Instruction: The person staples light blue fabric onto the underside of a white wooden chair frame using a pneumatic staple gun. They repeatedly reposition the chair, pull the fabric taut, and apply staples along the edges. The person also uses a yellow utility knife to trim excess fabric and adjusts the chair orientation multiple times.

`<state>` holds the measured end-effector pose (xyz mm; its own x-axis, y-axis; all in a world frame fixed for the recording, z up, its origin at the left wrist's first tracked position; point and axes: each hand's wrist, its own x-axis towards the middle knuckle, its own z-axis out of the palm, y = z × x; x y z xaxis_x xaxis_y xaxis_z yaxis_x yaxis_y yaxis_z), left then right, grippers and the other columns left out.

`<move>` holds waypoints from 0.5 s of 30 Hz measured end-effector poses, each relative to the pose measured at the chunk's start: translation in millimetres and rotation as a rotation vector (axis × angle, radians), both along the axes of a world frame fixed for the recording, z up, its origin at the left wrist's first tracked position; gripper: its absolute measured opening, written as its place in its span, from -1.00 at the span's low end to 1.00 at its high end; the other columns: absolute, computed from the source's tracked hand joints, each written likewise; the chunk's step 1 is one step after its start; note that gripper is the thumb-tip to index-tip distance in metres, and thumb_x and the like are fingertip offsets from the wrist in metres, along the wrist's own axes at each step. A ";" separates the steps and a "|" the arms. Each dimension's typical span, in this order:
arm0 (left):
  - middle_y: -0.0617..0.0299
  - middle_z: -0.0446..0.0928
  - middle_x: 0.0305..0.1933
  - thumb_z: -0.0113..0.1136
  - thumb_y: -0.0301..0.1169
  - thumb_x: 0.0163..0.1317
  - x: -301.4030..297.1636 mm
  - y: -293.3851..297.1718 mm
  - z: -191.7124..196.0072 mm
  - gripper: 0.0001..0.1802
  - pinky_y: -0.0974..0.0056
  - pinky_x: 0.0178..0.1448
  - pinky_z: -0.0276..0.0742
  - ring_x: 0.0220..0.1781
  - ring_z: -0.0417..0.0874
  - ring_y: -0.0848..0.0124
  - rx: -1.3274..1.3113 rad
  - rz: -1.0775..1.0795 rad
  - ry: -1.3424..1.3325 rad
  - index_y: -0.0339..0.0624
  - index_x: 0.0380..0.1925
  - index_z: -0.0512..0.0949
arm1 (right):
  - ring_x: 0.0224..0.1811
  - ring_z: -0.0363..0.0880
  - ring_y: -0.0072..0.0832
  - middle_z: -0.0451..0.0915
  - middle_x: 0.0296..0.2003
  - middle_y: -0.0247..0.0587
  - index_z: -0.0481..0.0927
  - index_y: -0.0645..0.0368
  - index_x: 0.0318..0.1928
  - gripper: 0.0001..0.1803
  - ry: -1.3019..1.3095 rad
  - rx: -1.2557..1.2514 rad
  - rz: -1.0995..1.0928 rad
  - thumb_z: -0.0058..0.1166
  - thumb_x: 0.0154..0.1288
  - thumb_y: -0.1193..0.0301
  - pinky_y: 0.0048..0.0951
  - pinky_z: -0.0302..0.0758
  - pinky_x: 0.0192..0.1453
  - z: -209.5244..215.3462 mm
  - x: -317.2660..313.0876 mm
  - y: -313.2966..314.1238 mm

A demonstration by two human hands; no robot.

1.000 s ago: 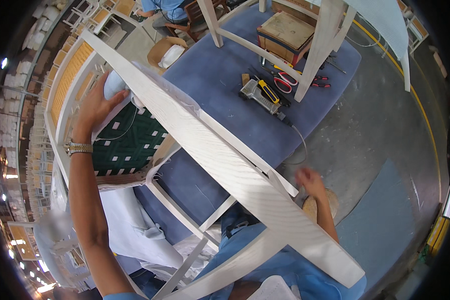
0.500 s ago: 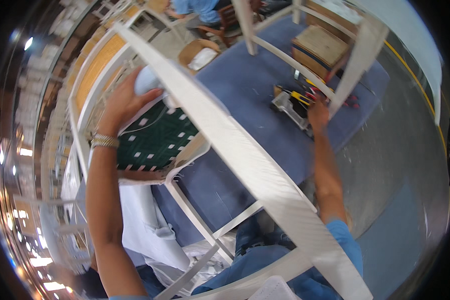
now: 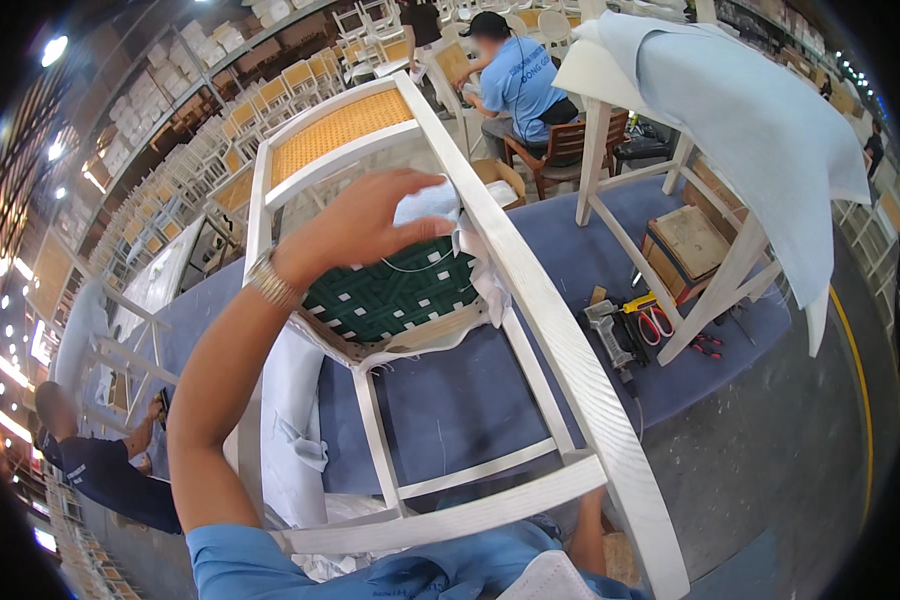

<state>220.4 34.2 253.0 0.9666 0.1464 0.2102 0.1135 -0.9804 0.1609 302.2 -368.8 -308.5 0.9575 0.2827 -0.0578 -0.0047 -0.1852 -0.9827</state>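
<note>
A white wooden chair (image 3: 560, 350) lies tipped in front of me, its seat underside showing dark green woven webbing (image 3: 390, 298). My left hand (image 3: 365, 220) reaches over the webbing, its fingers and thumb closed on light blue fabric (image 3: 428, 205) at the seat's far edge. Pale cloth with a ragged border (image 3: 485, 280) hangs along the seat frame beside it. A thin white cord crosses the webbing below my palm. Of my right arm, only a strip of skin (image 3: 588, 535) shows behind the chair's lower rail; the fingers are hidden.
On the blue padded table (image 3: 450, 400) lie a staple gun (image 3: 610, 335), red-handled scissors (image 3: 655, 325) and red pliers (image 3: 707, 345). Another chair (image 3: 715, 290) draped in light blue fabric (image 3: 760, 150) stands beside a box (image 3: 685, 250). People (image 3: 520, 85) work nearby, one at the lower left (image 3: 110, 465).
My right hand has drawn back from the tools toward my body, behind the chair rail. My left hand still grips the fabric, and the whole view has tilted up and shifted.
</note>
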 end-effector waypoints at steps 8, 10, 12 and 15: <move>-0.17 0.62 0.19 0.43 -0.24 0.28 -106.6 -169.5 53.0 -0.40 0.11 0.16 0.63 0.13 0.70 -0.02 -0.475 -0.607 -0.039 -0.41 0.22 0.56 | -0.35 0.52 -0.62 0.63 -0.32 -0.32 0.58 0.36 0.05 -0.76 -0.071 0.107 0.010 0.05 0.52 0.45 -0.54 0.49 -0.22 13.4 6.5 -36.7; -0.21 0.62 0.18 0.41 -0.28 0.30 -137.4 -189.9 52.9 -0.44 0.09 0.10 0.64 0.09 0.72 -0.01 -0.581 -0.673 -0.082 -0.45 0.18 0.57 | -0.44 0.50 -0.65 0.59 -0.39 -0.33 0.59 0.35 -0.04 -0.82 -0.206 0.014 0.288 0.04 0.51 0.47 -0.52 0.49 -0.30 88.8 3.8 -20.8; -0.22 0.62 0.15 0.39 -0.29 0.32 -172.4 -209.8 49.6 -0.48 0.08 0.06 0.64 0.06 0.73 0.00 -0.649 -0.701 -0.135 -0.47 0.15 0.58 | -0.48 0.62 -0.50 0.65 -0.35 -0.19 0.57 0.38 0.01 -0.77 -0.091 0.086 0.362 -0.06 0.51 0.49 -0.44 0.63 -0.30 134.0 -3.8 -17.0; -0.11 0.65 0.05 0.29 -0.35 0.39 -240.5 -257.0 58.6 -0.65 0.11 0.02 0.60 -0.01 0.72 0.04 -0.621 -0.557 -0.212 -0.41 0.02 0.62 | -0.36 0.67 -0.51 0.67 -0.32 -0.18 0.64 0.33 -0.02 -0.79 -0.281 -0.065 0.354 0.06 0.48 0.46 -0.44 0.63 -0.33 178.9 -10.0 -30.1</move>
<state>-20.0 -222.9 311.6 0.8809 -0.1896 0.4336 -0.4515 -0.6113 0.6500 292.3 -398.9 -129.7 0.7836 0.5998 0.1617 0.3351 -0.1891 -0.9230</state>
